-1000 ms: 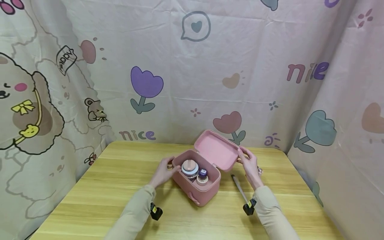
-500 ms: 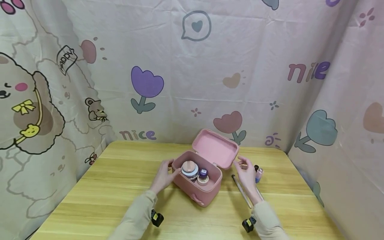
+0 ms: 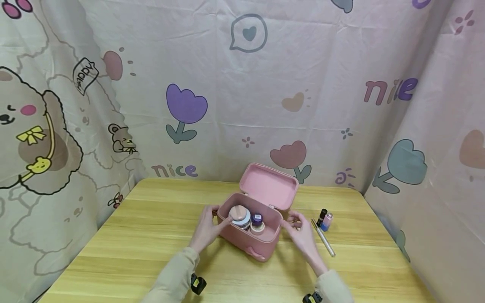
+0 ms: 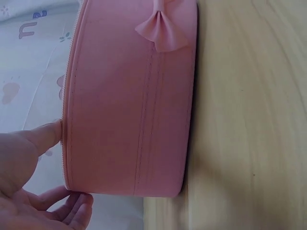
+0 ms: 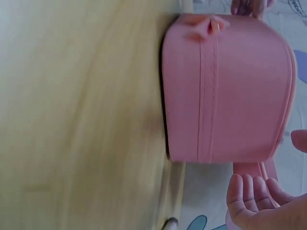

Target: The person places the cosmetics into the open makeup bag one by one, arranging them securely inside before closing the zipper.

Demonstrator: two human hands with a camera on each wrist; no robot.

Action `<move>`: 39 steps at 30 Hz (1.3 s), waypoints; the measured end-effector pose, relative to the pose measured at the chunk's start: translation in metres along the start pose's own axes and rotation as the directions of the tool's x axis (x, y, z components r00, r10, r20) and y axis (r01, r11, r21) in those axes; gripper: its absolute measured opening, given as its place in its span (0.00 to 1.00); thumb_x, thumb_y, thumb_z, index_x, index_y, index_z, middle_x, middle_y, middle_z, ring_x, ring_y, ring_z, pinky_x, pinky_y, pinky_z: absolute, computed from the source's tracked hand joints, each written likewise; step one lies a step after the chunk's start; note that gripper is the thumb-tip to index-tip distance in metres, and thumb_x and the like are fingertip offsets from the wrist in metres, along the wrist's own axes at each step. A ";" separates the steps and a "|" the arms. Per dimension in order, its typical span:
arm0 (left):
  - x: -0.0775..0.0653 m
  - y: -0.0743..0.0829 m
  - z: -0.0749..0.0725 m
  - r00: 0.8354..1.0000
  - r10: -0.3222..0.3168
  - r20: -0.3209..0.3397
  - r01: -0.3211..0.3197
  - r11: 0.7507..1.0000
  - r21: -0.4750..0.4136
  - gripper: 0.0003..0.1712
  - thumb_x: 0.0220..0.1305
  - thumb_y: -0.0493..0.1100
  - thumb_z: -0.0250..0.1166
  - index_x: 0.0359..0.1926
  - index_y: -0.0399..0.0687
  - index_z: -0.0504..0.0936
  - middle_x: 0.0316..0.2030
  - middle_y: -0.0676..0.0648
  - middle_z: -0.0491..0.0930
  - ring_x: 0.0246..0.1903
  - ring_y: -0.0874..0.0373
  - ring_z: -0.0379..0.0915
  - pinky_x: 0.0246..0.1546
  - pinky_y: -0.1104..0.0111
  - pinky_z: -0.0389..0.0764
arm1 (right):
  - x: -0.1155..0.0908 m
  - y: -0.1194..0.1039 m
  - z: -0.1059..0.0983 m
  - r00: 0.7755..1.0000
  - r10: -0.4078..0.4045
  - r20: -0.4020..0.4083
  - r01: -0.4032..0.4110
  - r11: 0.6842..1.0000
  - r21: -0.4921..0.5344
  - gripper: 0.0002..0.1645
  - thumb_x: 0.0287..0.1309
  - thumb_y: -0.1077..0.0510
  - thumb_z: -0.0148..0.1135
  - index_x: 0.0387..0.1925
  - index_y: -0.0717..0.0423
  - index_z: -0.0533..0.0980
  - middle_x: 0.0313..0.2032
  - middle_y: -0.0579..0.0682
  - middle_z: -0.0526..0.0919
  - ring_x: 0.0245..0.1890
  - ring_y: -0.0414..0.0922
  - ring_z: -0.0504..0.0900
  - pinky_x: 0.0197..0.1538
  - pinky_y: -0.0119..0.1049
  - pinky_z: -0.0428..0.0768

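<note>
A pink cosmetic case [image 3: 248,242] stands on the wooden table with its lid [image 3: 270,185] tilted back. Inside are a jar topped by a round beige puff [image 3: 238,213], a purple-capped bottle [image 3: 257,219] and a small round pot [image 3: 257,228]. My left hand [image 3: 206,227] grips the case's left end, thumb on the rim and fingers behind; the left wrist view shows the pink case side [image 4: 124,105] with a bow. By the right end is my right hand [image 3: 301,235], its fingers loosely bent; a gap shows between them and the case in the right wrist view.
Right of my right hand a slim silver stick [image 3: 323,240] lies on the table [image 3: 132,248]. Beside it are a black-capped tube [image 3: 322,216] and a small pink-and-blue bottle [image 3: 326,221]. A printed curtain [image 3: 227,105] hangs behind the table.
My right hand has let go of the lid and come down to the case's right end. The case has turned slightly. One stick on the table is now hidden behind my right hand.
</note>
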State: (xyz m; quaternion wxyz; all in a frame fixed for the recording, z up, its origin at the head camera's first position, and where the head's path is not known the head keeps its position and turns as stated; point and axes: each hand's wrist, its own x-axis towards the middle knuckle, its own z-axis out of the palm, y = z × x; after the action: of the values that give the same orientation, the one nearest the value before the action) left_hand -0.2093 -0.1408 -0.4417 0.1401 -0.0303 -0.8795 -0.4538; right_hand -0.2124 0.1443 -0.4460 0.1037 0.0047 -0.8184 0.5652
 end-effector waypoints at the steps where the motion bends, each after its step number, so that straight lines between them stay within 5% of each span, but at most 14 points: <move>1: -0.001 0.000 0.001 1.000 -0.010 -0.002 0.010 1.000 -0.004 0.32 0.61 0.49 0.73 0.57 0.34 0.73 0.53 0.38 0.75 0.54 0.44 0.72 0.60 0.50 0.74 | -0.002 -0.001 0.001 1.000 0.004 0.005 -0.004 1.000 -0.005 0.30 0.59 0.57 0.70 0.59 0.68 0.74 0.51 0.65 0.81 0.42 0.44 0.82 0.41 0.25 0.78; 18: -0.016 -0.001 0.015 0.997 -0.058 -0.049 0.059 0.998 0.020 0.38 0.56 0.61 0.74 0.52 0.39 0.70 0.51 0.37 0.76 0.54 0.43 0.73 0.59 0.49 0.75 | -0.009 0.005 0.014 0.999 -0.014 0.035 0.011 0.997 0.074 0.31 0.60 0.64 0.67 0.63 0.70 0.69 0.57 0.67 0.77 0.49 0.51 0.80 0.41 0.24 0.79; 26: -0.017 -0.001 0.007 0.995 -0.095 -0.016 0.094 0.995 -0.036 0.36 0.61 0.60 0.70 0.55 0.37 0.69 0.56 0.33 0.75 0.59 0.39 0.71 0.61 0.45 0.73 | -0.004 0.006 0.010 0.999 -0.002 0.048 -0.003 0.995 0.102 0.30 0.62 0.63 0.65 0.64 0.68 0.71 0.60 0.66 0.77 0.50 0.50 0.79 0.44 0.25 0.78; 35: 0.004 -0.015 -0.007 0.996 0.082 0.042 -0.077 0.990 -0.115 0.27 0.74 0.43 0.57 0.67 0.32 0.69 0.66 0.31 0.72 0.69 0.34 0.63 0.72 0.42 0.63 | 0.001 0.009 0.007 0.998 0.003 0.067 -0.011 0.992 0.127 0.30 0.63 0.65 0.64 0.65 0.67 0.70 0.63 0.66 0.76 0.52 0.49 0.79 0.50 0.23 0.75; 39: 0.014 -0.020 -0.009 0.989 0.107 0.106 -0.083 0.976 -0.202 0.26 0.76 0.39 0.54 0.69 0.30 0.68 0.68 0.30 0.70 0.70 0.34 0.63 0.73 0.44 0.62 | 0.003 0.009 0.005 0.996 0.026 0.083 -0.039 0.986 0.164 0.31 0.63 0.64 0.63 0.66 0.68 0.69 0.64 0.67 0.75 0.52 0.44 0.77 0.49 0.23 0.75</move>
State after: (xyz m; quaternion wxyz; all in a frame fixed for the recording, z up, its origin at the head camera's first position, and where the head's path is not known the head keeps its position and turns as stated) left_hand -0.2246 -0.1603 -0.4487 0.1063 -0.1125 -0.8345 -0.5289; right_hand -0.2172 0.1428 -0.4558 0.0607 0.0225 -0.7722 0.6321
